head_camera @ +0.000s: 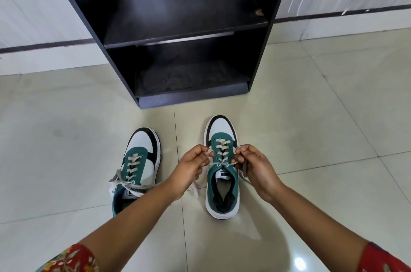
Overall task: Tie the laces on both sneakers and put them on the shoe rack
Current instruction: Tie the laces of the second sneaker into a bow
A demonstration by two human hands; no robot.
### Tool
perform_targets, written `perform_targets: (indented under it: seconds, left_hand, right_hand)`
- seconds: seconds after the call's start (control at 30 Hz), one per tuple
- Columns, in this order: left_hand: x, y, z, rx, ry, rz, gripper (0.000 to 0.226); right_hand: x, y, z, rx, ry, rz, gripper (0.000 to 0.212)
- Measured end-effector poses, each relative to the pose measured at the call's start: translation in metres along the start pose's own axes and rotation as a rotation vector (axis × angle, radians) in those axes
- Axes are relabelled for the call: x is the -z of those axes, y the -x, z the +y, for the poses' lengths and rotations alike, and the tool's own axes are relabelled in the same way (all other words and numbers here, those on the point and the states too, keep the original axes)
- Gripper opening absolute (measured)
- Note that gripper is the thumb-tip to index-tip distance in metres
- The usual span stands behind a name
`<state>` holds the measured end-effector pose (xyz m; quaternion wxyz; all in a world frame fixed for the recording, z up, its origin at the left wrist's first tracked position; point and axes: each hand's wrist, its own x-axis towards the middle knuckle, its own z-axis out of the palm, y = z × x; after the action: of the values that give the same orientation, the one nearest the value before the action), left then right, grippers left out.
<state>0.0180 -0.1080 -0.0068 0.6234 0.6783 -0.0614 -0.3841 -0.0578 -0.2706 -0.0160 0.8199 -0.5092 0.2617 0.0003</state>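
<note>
Two sneakers sit on the shiny tile floor, toes pointing at the far wall. They are green, white and black. The right sneaker is a bit farther away than the left sneaker, and there is a gap of bare floor between them.

Both hands are at the right sneaker, one on each side of its top. The left hand has its fingers curled in and pinches one end of the pale lace on the left side. The right hand has its fingers curled in too and pinches the other end on the right side. The lace is pulled straight across the top holes between the two hands. Loose bits of it hang down below each hand.

The left sneaker's lace lies loose and floppy across its opening and over its left side. No hand touches that shoe, but the left arm passes over its near end.

The dark shoe rack stands on the floor just past the sneakers, against the white wall. Red flowery sleeves show at the near edge.
</note>
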Motion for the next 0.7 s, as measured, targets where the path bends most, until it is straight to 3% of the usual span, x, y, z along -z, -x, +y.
perform_targets:
  seconds: [0.23,0.37,0.47,0.57,0.7]
  left_hand:
    - [-0.006,0.003,0.006,-0.098,-0.069,-0.013,0.027]
    - [-0.011,0.005,0.011,-0.164,-0.064,-0.109,0.024]
    - [-0.015,0.002,0.011,-0.121,-0.037,-0.137,0.006]
    - [-0.014,-0.002,0.009,-0.023,-0.012,-0.122,0.026]
    - [-0.016,-0.005,0.012,0.015,-0.046,-0.082,0.008]
  right_hand:
    - [-0.002,-0.002,0.001,0.025,0.168,-0.020,0.028]
    - [-0.006,-0.001,-0.002,0.039,0.238,-0.090,0.026]
    - [-0.011,0.002,-0.003,0.039,0.203,-0.066,0.021]
    - [-0.010,0.004,-0.002,0.048,0.209,-0.140,0.021]
    - [-0.007,0.007,-0.004,0.103,0.256,-0.264,0.017]
